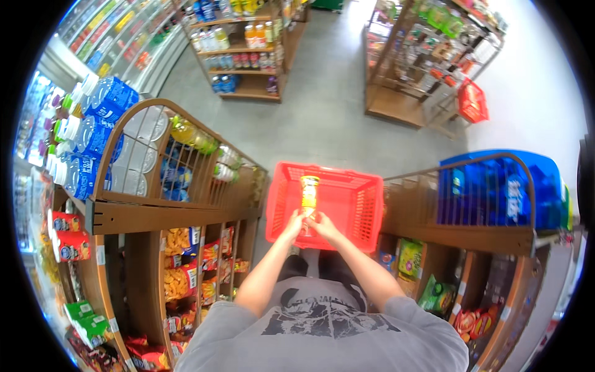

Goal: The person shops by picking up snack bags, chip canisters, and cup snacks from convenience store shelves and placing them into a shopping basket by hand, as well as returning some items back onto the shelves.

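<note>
over the red basket (pixel 367 211), the fingers of the left hand (pixel 292 225) and right hand (pixel 324 225) hold the near end of a yellow canister (pixel 309 195) between them; whether it touches the basket's bottom, i cannot tell. close on either side stand a left shelf unit (pixel 180 217), topped with large bottles (pixel 93 133), and a right shelf unit (pixel 458 238), carrying blue packs (pixel 486 192). beyond the gray floor (pixel 310 111): a drinks shelf (pixel 248 87) and another basket (pixel 473 101).

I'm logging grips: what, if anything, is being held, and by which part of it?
A yellow cylindrical container, held between the left hand and right hand around the part nearer the person.
</note>
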Available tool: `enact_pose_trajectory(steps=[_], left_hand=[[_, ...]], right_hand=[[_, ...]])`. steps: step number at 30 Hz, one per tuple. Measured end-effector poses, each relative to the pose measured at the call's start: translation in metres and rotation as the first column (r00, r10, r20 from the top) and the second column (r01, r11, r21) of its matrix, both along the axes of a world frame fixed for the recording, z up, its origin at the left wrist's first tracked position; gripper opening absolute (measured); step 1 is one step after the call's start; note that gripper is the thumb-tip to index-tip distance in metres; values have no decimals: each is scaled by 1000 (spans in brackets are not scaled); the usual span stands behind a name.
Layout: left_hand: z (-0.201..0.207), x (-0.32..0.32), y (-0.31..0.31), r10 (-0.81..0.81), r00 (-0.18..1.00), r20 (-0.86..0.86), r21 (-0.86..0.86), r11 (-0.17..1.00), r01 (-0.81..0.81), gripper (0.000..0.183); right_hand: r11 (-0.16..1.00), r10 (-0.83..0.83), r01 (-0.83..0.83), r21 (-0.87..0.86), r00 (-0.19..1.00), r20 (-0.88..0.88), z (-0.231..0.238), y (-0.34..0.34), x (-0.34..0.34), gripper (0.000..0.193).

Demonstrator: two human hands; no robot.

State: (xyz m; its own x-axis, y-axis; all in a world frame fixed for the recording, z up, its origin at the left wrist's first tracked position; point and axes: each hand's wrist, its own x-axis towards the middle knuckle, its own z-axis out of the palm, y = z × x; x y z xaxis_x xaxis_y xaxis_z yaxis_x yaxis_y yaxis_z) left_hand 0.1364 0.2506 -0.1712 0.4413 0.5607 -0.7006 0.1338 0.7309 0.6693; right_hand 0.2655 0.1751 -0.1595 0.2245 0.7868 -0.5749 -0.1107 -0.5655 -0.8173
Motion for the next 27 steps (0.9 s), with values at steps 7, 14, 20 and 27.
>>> enact_pose_trajectory(steps=[7, 14, 20, 27], left_hand=[[-55, -12, 13, -124, 850, -513, 44, 984, 170, 48], [-45, 2, 7, -31, 814, -580, 166, 974, 155, 52], [-8, -11, 15, -191, 783, -592, 42, 963, 266, 52], [-28, -19, 14, -255, 812, -525, 129, 919, 372, 51]], right_hand=[[959, 247, -244, -142, 969, 4, -66, 28, -2, 63], [964, 236, -200, -176, 949, 209, -113, 46, -13, 70], [954, 293, -257, -157, 911, 289, -126, 58, -39, 68], [930, 365, -332, -157, 881, 302, -109, 46, -16, 73]])
